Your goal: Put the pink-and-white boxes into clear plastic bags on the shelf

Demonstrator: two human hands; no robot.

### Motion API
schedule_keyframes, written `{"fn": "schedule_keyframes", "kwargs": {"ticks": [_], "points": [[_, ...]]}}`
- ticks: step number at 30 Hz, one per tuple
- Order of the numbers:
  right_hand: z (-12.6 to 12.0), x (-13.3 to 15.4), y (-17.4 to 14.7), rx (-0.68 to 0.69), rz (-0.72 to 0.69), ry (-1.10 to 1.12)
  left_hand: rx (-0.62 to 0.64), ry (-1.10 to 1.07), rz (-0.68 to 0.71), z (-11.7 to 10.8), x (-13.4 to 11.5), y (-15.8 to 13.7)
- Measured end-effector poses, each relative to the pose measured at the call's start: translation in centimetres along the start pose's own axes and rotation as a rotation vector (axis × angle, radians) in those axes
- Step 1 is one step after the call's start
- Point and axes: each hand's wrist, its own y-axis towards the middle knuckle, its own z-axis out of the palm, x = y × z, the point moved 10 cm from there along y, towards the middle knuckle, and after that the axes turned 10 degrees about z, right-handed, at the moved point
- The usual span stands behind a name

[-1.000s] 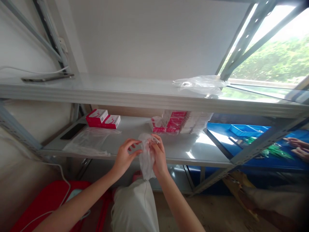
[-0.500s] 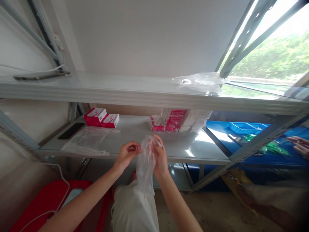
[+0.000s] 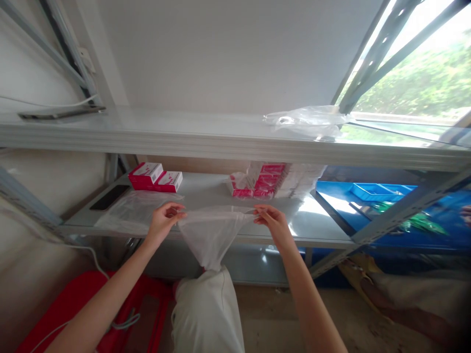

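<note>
A thin clear plastic bag (image 3: 209, 233) is stretched between my two hands in front of the lower shelf, its top edge pulled wide and its body narrowing down to my knee. My left hand (image 3: 165, 218) pinches the bag's left top corner. At the other corner, my right hand (image 3: 271, 218) grips it between thumb and fingers. Behind my left hand, more flat plastic bags (image 3: 128, 211) lie on the shelf. Past them sit several red and white small boxes (image 3: 154, 177), a few of them stacked. Plastic-wrapped packs of similar boxes (image 3: 270, 180) stand behind my right hand.
The metal shelf's upper board (image 3: 184, 132) runs across above my hands, bearing a crumpled clear bag (image 3: 309, 120) and a phone (image 3: 61, 113). A dark phone (image 3: 109, 197) lies on the lower shelf. Lower left is a red stool (image 3: 73, 299). Blue trays (image 3: 379, 191) and another person's hand (image 3: 466, 214) are at right.
My hands have moved apart, left hand leftward and right hand rightward. The bag, bunched up before, is now spread out between them. The other person's hands have drawn away to the right.
</note>
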Motion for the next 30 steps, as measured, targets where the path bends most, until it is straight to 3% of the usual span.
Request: {"fn": "schedule_keyframes", "kwargs": {"ticks": [5,11,15,20,24,27,30], "points": [[-1.4,0.9,0.6,0.059,-0.003,-0.129,0.079,0.117,0.143,-0.4,-0.7,0.6],[-0.6,1.3,0.3,0.151,-0.037,-0.364,0.035,0.085,0.101,-0.6,0.1,-0.1],[-0.9,1.6,0.3,0.093,-0.124,-0.539,-0.014,0.115,0.118,-1.2,-0.4,-0.4],[-1.3,1.7,1.1,0.081,-0.110,-0.633,-0.008,0.182,0.101,-1.7,-0.4,-0.1],[-0.5,1.1,2.7,0.208,-0.014,-0.526,-0.038,0.097,0.045,-1.3,0.4,0.7],[-0.7,0.1,4.7,0.143,0.040,-0.290,-0.053,-0.028,-0.047,-0.1,2.1,1.6],[0.2,-3.0,5.6,0.097,0.076,-0.114,-0.095,-0.110,-0.159,1.1,4.7,2.5]]}}
